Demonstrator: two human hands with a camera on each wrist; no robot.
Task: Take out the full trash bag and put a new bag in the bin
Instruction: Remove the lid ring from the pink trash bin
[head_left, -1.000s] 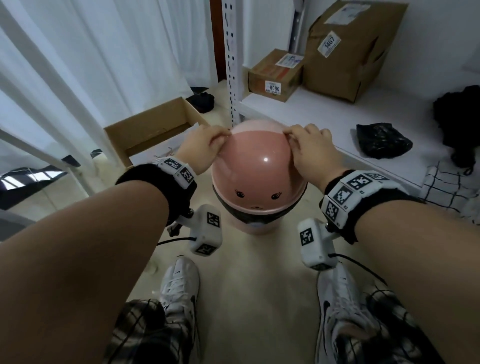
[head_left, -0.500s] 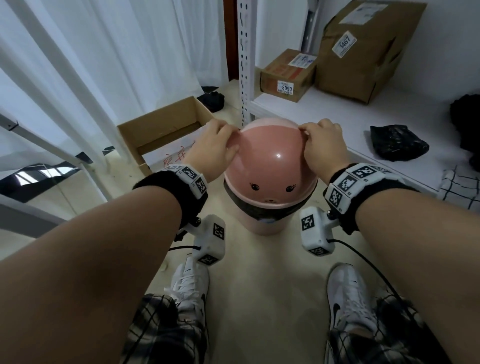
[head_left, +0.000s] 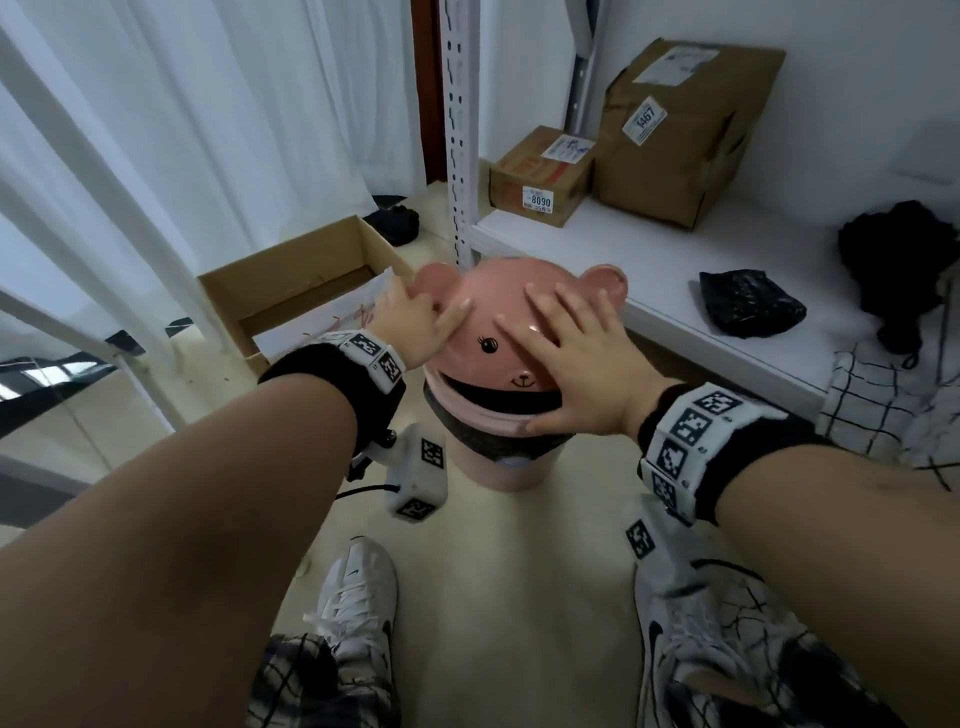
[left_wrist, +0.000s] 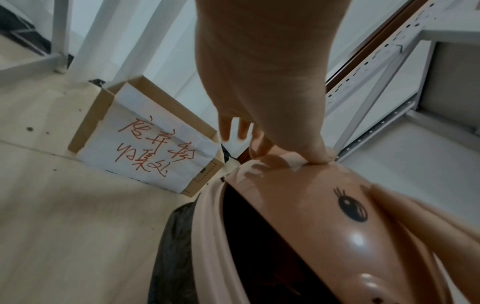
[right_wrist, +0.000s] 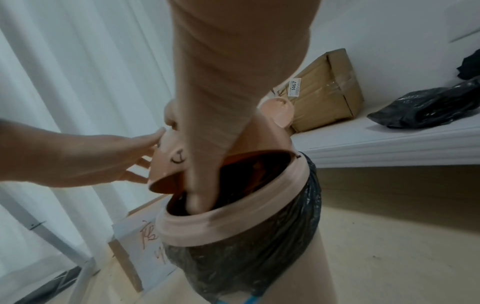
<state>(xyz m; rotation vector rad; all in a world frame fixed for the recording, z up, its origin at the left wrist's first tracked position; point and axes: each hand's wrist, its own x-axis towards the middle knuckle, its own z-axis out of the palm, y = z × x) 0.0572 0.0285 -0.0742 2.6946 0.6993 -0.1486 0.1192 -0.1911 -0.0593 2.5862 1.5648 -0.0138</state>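
Lid (head_left: 498, 306) under left hand (head_left: 410, 322), right hand (head_left: 576, 358), thumb (right_wrist: 200, 195) inside, wrist view only

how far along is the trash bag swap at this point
Done: nothing visible yet. In hand: the left hand and right hand press on the pink bear-faced dome lid, tilted open on the pink plastic bin. To do: lift the lid off, pull out the black trash bag folded over the bin's rim, and fit a new one, perhaps the crumpled black bag on the white shelf.
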